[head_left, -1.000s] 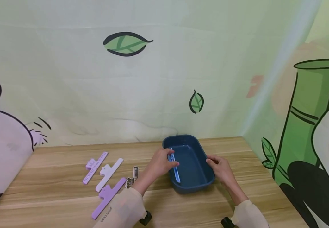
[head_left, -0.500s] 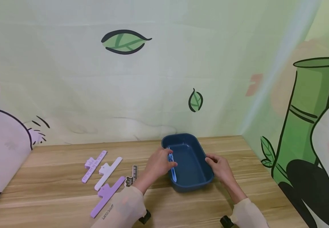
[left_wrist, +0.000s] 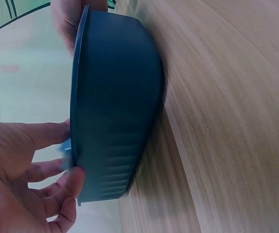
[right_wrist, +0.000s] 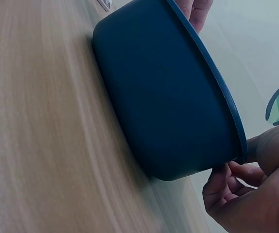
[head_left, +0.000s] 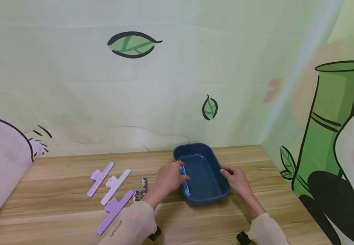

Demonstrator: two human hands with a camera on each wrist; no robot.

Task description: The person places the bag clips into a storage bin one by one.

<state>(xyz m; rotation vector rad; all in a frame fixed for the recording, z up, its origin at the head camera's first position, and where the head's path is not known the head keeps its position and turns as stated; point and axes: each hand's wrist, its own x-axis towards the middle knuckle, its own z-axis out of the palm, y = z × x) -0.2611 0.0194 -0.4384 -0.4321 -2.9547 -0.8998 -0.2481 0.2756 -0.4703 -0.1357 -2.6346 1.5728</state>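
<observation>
A dark blue plastic basin (head_left: 207, 201) stands on the wooden table in the head view. My left hand (head_left: 168, 175) is at its left rim, pinching a translucent blue bag clip (head_left: 186, 188) whose long bar lies along the inside of the left wall. In the left wrist view the clip (left_wrist: 66, 145) shows only as a bit of blue between thumb and fingers at the rim; the rest is behind the basin wall. On the opposite side my right hand (head_left: 237, 180) grips the rim, thumb above and fingers curled beneath the lip in the right wrist view.
Left of the basin lie several bag clips: a lilac ruler-patterned one (head_left: 101, 179), a white one (head_left: 115, 187), a larger purple one (head_left: 115, 211), and a black-and-white one (head_left: 144, 185) partly behind my left forearm. A printed cloth (head_left: 164, 102) backs the table (head_left: 57, 190).
The blue clip's lower end has swung slightly left, closer against the basin's left wall, with my left hand on it. My right hand keeps its hold on the rim.
</observation>
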